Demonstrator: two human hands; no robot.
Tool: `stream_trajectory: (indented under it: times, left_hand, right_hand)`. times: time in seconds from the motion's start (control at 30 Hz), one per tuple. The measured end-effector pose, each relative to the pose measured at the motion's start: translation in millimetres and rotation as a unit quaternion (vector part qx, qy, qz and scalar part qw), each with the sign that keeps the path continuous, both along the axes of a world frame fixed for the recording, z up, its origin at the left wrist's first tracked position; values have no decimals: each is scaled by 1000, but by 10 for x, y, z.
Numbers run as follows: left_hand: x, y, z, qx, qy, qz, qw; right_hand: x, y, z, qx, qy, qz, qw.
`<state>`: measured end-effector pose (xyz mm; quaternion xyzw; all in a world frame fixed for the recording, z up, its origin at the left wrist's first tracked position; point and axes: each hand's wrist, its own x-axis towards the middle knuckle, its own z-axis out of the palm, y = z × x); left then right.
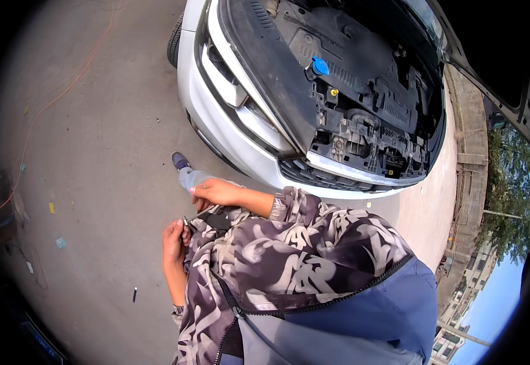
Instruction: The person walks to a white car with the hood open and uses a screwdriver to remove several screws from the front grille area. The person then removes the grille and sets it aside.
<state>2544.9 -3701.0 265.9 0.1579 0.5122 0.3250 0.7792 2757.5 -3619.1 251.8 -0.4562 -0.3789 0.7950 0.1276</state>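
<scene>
My left hand (173, 238) is closed, its fingers curled round one end of a thin metal rod-like tool (187, 221) in front of my jacket. The tool slants up toward my right hand, and its exact kind is too small to tell. Just above it, my right hand (214, 191) is also closed, fingers bent downward close to the tool. Whether those fingers grip anything is hidden. Both hands are beside the front corner of a white car (216, 131), apart from its bodywork.
The car's hood is up over the engine bay (362, 91), where a blue cap (319, 66) and a yellow cap (334, 92) show. An orange cable (64, 92) runs across the concrete ground at left. A small black object (134, 294) lies below it. My shoe (180, 160) is near the bumper.
</scene>
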Motion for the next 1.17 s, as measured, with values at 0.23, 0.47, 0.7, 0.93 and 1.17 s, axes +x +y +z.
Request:
stream_trajectory:
  times: [0.23, 0.47, 0.7, 0.93, 1.17]
  left_hand:
    - [-851, 1232, 369, 11, 94, -52, 994]
    - [-1594, 2174, 558, 19, 130, -31, 991]
    - [-2315, 2643, 372, -33, 60, -1, 998]
    - [-3657, 3866, 623, 30, 68, 56, 996]
    - [-4533, 4462, 502, -12, -69, 19, 997]
  right_hand:
    - [-983, 1390, 600, 158, -53, 279, 946]
    - [-1948, 2067, 533, 272, -66, 360, 890]
    - [-2627, 2627, 275, 233, -56, 367, 899]
    - [-3257, 3838, -602, 237, -294, 240, 894]
    - [-2766, 4330, -923, 97, -450, 214, 861]
